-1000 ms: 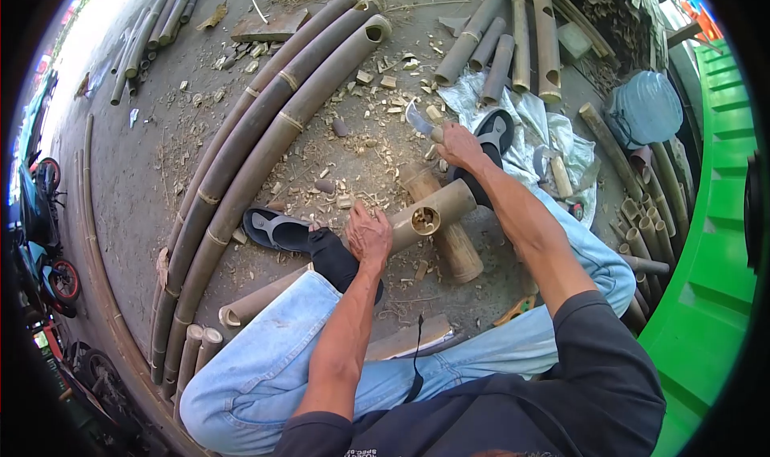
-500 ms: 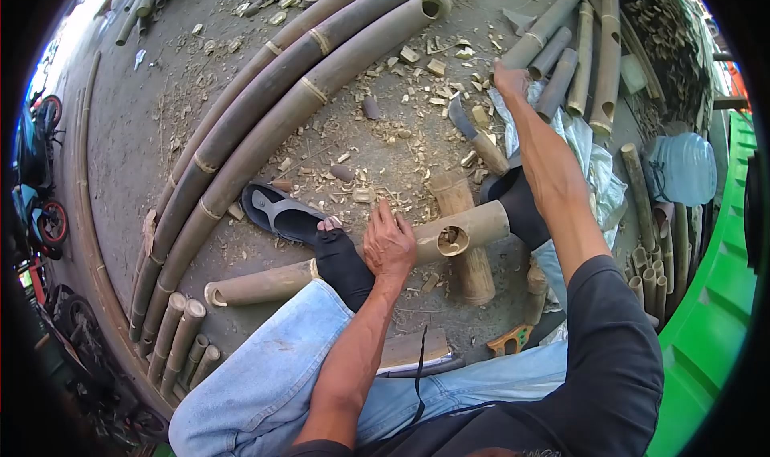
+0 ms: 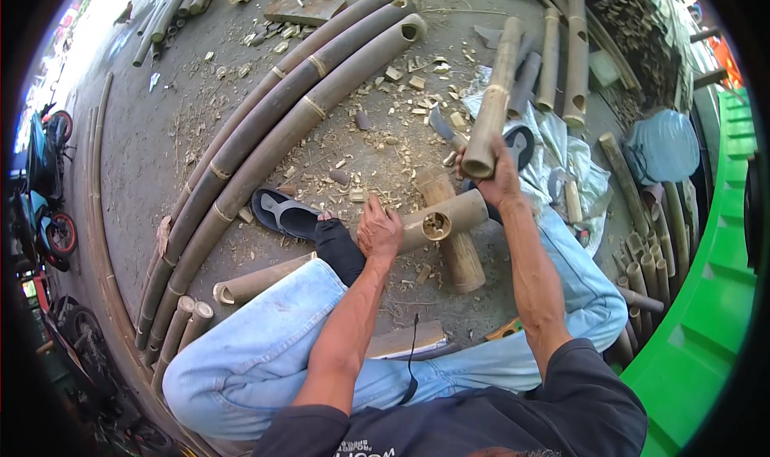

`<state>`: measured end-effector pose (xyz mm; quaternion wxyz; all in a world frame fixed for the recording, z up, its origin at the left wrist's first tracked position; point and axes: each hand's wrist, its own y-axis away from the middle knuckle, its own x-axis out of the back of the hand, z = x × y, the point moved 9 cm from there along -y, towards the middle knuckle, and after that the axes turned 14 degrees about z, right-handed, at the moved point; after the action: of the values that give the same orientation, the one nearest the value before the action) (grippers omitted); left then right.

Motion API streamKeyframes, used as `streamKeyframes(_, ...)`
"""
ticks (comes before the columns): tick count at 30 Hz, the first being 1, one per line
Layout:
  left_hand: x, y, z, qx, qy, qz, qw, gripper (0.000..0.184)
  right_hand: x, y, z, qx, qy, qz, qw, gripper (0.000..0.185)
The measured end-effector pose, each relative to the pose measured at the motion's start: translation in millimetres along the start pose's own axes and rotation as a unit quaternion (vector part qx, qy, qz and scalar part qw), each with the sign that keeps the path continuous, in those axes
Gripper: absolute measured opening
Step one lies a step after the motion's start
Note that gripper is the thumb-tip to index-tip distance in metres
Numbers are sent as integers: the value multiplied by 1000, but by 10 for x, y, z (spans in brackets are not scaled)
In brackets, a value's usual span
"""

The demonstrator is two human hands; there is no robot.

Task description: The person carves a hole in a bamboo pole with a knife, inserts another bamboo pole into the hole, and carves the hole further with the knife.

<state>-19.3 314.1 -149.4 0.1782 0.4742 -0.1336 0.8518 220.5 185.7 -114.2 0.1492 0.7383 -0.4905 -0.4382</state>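
My left hand [image 3: 380,230] rests on a bamboo pole [image 3: 464,215], its fingers curved over the far side. A round hole [image 3: 436,226] is cut through the wall near the pole's right end. The pole lies across a short bamboo block [image 3: 463,271] on the ground. My right hand [image 3: 501,172] is closed around the near end of a separate bamboo tube [image 3: 499,96], raised and pointing away from me, its open end towards me. Just left of that tube lies a curved blade [image 3: 440,125], its handle partly hidden behind my right hand.
Long bamboo poles [image 3: 265,148] curve along the left. Chips and shavings [image 3: 361,156] litter the ground. Cut tubes [image 3: 549,60] and a silvery sheet [image 3: 589,176] lie at right, near a clear plastic jug [image 3: 664,146]. A green ribbed panel [image 3: 694,353] borders the right side.
My right hand has drawn a bamboo tube off the pile at the upper right and brought it back towards me. My left hand stays on the holed pole. The head view has shifted slightly.
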Motion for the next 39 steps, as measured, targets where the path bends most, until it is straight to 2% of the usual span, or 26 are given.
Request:
streamKeyframes(2,31,0,-11,-4,-7,13,1000,48,145,283,127,49,85,-12,995,57)
streamKeyframes(4,-5,-9,25,-23,17,-2,1000,53,246,777,103,47,57,-11,997,54)
streamKeyframes(6,130,20,255,-133,76,82,985,68,277,1388,147,18,49,-24,998,51)
streamKeyframes(7,112,4,448,-165,110,26,980,83,281,1671,157,8,58,-39,998,52)
streamKeyframes(9,454,85,1132,-276,174,50,944,89,305,2185,194,8,74,-56,996,54)
streamKeyframes(11,864,235,1753,-398,228,104,882,97,234,2572,111,8,96,-75,993,57)
streamKeyframes(13,1115,359,2149,-484,249,158,824,91,81,2992,141,-35,58,-140,988,63)
streamKeyframes(14,1301,377,2289,-501,279,166,802,85,137,3093,179,-47,86,-109,989,84)
streamKeyframes(16,1633,387,2467,-527,314,192,766,66,-45,3362,23,-93,-30,-185,978,93)
streamKeyframes(18,1929,253,2596,-523,330,200,760,65,-85,3446,-229,97,72,-183,976,95)
streamKeyframes(20,2376,10,2615,-474,438,240,725,57,70,3394,-472,252,180,-112,944,69)
streamKeyframes(22,2905,-153,2489,-311,461,201,806,56,360,3277,-550,321,340,26,884,57)
streamKeyframes(23,3155,-192,2381,-269,470,274,794,55,449,3225,-516,320,342,22,883,57)
streamKeyframes(24,3320,-260,2297,-220,502,247,799,43,654,3106,-452,276,324,65,902,54)
streamKeyframes(25,3381,-326,2339,-210,642,135,725,30,862,2993,-361,229,306,108,918,52)
streamKeyframes(28,3620,-450,2162,-175,668,94,717,21,1291,2676,-87,190,285,152,927,50)
streamKeyframes(30,3659,-485,2044,-179,643,98,738,18,1463,2551,108,171,277,172,930,50)
streamKeyframes(32,3616,-504,1988,-137,717,49,681,17,1705,2417,284,139,338,221,904,51)
streamKeyframes(33,3614,-474,1978,-137,717,47,682,17,1736,2357,290,170,400,217,874,52)
streamKeyframes(34,3605,-427,1989,-129,714,37,688,17,1705,2375,309,169,400,218,874,52)
streamKeyframes(36,3656,-346,2003,-123,713,31,689,17,1396,2458,239,222,471,181,834,54)
streamKeyframes(39,3737,-265,2069,-153,698,-2,700,19,1337,2453,267,221,478,166,834,54)
